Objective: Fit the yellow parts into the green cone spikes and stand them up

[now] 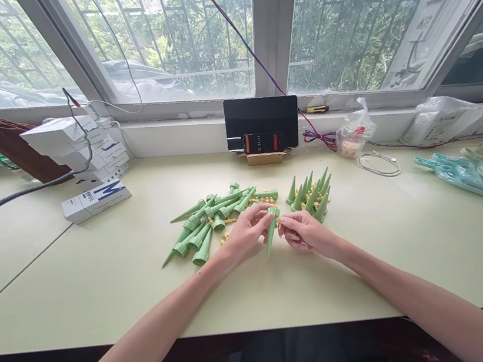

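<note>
My left hand (247, 227) is closed around the wide collar of a green plastic spike (271, 237), whose point hangs downward. Close beside it, my right hand (308, 230) pinches a small yellow plastic piece (279, 224) against the spike's side; its exact shape is mostly covered by my fingers. Left of my hands lies a loose pile of similar green spikes (198, 225) on their sides, with small yellow pieces (225, 238) among them. Behind my right hand, several green spikes (309, 193) stand points up in a tight group, with yellow bits showing between them.
A phone (263, 142) leans on a dark tablet (262, 116) at the back of the pale table (239, 300). White boxes (97, 201) are stacked at left, near a coiled black cable (25, 194). At right lie a white cable (378, 164), a knotted bag (355, 133) and teal plastic items (468, 178).
</note>
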Demonstrator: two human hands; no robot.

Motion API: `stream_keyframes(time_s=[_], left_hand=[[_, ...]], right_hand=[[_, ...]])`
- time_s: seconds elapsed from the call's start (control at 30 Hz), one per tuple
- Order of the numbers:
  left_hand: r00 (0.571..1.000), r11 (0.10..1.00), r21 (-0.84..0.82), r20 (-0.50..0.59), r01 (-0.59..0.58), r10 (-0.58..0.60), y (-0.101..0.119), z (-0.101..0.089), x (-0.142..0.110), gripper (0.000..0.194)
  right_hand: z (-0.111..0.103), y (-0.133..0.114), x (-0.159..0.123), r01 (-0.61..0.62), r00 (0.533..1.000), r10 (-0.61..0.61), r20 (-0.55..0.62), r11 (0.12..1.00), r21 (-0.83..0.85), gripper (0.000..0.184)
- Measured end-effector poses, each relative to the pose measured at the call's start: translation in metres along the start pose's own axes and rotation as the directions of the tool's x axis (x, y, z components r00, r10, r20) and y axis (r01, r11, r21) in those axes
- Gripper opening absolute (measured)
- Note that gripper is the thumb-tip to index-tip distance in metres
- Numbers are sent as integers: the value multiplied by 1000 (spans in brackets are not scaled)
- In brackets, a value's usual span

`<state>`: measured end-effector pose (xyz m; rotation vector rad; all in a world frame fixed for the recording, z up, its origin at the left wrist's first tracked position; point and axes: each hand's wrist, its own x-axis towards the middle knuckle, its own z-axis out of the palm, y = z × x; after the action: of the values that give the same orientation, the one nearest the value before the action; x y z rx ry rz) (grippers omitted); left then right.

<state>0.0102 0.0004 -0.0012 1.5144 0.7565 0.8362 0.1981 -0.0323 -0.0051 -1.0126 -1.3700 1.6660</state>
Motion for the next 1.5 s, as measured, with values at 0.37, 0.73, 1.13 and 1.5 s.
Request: stream_keyframes(time_s=[0.37,0.73,1.13,1.5], left_hand=[[997,999,1,57,43,-43,-8,3,1,48],[991,947,321,-113,-31,71,-10,0,1,34],[978,796,598,-90,-97,187,-7,-3,0,18],[970,720,683,-73,-120,231,-7,-11,-2,14]], right_hand=[[3,3,1,-108,993,115,-42,986,129,46],[5,7,5,-11,984,-7,-178,995,-98,53],[4,6,0,91,907,-278,-317,863,-497,55],[4,7,1,98,909,-293,-296,841,-531,52]])
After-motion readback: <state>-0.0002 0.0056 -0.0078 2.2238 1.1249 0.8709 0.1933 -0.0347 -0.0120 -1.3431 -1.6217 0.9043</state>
